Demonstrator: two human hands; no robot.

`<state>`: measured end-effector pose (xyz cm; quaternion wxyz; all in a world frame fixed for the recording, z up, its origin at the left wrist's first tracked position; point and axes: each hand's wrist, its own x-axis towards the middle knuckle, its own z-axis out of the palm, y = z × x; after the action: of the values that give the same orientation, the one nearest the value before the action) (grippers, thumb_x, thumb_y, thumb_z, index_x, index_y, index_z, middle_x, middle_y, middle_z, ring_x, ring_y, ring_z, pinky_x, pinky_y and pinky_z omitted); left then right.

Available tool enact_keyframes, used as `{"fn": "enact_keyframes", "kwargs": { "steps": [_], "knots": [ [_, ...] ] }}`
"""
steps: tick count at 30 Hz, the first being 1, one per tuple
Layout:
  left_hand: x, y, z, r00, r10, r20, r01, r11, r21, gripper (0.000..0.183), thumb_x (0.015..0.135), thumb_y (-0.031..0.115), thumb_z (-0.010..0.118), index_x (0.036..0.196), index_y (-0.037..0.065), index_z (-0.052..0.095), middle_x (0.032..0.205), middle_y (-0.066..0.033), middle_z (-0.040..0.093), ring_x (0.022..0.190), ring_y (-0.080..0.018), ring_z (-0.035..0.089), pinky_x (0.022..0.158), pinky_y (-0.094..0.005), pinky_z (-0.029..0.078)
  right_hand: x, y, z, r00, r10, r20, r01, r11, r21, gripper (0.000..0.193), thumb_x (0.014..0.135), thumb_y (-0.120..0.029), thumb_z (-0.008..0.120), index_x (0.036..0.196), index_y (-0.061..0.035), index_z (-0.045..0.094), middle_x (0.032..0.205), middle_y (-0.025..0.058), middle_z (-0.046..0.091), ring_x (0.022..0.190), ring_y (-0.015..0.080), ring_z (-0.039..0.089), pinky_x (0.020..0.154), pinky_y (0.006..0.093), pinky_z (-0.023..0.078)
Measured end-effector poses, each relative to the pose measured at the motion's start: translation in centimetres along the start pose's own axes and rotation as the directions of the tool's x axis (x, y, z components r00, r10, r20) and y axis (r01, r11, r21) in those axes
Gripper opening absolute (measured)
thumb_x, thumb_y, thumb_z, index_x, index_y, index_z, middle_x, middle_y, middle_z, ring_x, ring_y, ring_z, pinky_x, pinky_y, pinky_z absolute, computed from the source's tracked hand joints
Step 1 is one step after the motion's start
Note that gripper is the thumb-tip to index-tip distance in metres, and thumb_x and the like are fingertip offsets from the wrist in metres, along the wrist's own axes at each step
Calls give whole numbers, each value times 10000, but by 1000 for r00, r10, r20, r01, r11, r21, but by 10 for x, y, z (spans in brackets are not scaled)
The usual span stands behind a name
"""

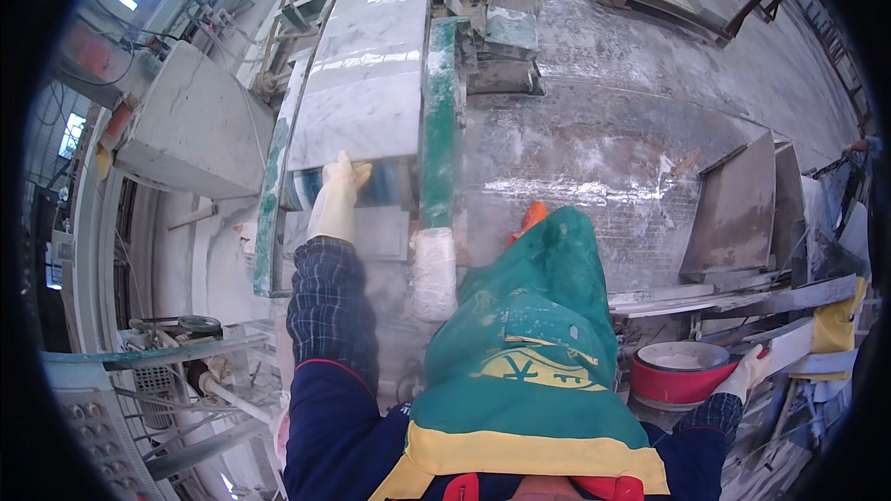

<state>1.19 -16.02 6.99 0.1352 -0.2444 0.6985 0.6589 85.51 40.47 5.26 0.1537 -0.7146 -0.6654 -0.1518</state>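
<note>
Left hand [336,195] presses flat on marble slab [367,74]; right hand [750,371] grips strip [789,345].

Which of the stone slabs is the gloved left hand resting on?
The left hand rests on the near end of the long white marble slab on the green-framed machine bed, not the grey slabs leaning at the right.

My gloved left hand [336,193] lay flat on the near end of a pale marble slab [367,74] that rested between green machine rails [440,121]. My gloved right hand [748,373] gripped the rim of a red basin [677,373] beside stacked stone pieces [738,213]. A green apron [529,353] covered my front.
</note>
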Motion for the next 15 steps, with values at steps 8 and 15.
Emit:
{"fn": "enact_keyframes", "kwargs": {
  "steps": [8,15],
  "knots": [
    [5,-1,-13,990,87,112,-98,990,104,471,1038,325,421,1127,-114,566,1058,-244,694,862,-327,718,688,-368,613,-16,-17,-10,998,-47,-50,44,998,-51,522,911,-286,612,1351,-17,531,1369,226,541,1272,375,499,1091,416,380],
    [-2,-10,9,987,108,-119,-130,971,-200,395,1006,308,450,1067,-68,559,885,-198,699,713,-302,706,608,-348,598,-26,-33,-24,1000,-14,-10,14,1000,-7,515,900,-259,610,1358,-37,536,1344,219,563,1265,377,502,1088,421,382]
  ]
}}
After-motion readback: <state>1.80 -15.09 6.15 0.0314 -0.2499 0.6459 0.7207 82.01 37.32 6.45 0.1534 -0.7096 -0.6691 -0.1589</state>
